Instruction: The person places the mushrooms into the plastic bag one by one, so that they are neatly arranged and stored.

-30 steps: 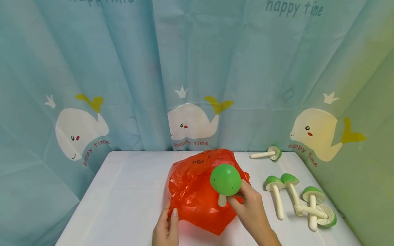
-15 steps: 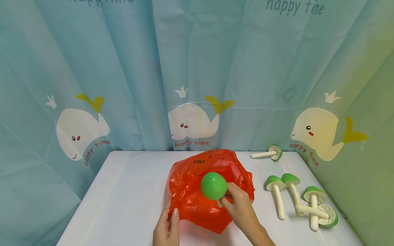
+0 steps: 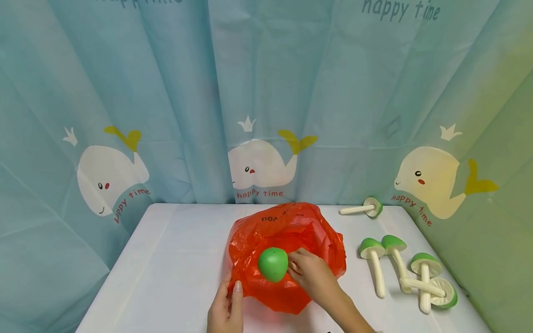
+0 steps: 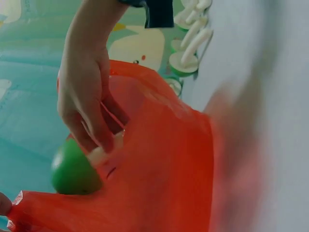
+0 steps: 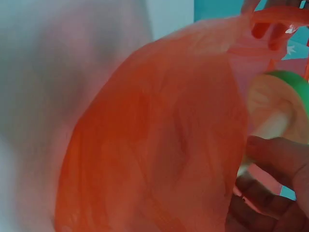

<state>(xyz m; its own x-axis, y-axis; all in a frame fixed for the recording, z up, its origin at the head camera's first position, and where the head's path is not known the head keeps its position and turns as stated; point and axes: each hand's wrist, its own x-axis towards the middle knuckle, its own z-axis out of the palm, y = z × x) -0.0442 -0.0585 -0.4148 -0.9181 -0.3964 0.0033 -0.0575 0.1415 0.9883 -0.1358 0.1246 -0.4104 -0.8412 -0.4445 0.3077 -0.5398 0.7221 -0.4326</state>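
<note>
A red plastic bag [image 3: 250,236] sits spread with its mouth up at the middle of the white table. At its near left edge my left hand [image 3: 226,307] pinches the rim between thumb and fingers. My right hand [image 3: 312,273] reaches into the mouth and grips a toy mushroom [image 3: 273,264] by its pale stem, the green cap pointing left. In the right wrist view the underside of this mushroom cap [image 5: 275,99] shows, with thumb and fingers around the stem. The left wrist view shows the right hand [image 4: 89,96] bent down over the bag opening.
Several green-capped toy mushrooms [image 3: 376,273] lie at the table's right side, two of them crossed. Another mushroom [image 3: 366,208] lies near the back edge. A blue curtain [image 3: 179,92] with whale prints hangs right behind the white table [image 3: 166,259].
My right hand has moved left and down into the bag's mouth with the mushroom, whose cap has tipped leftward. The bag's right side has spread outward slightly. My left hand stays at the rim.
</note>
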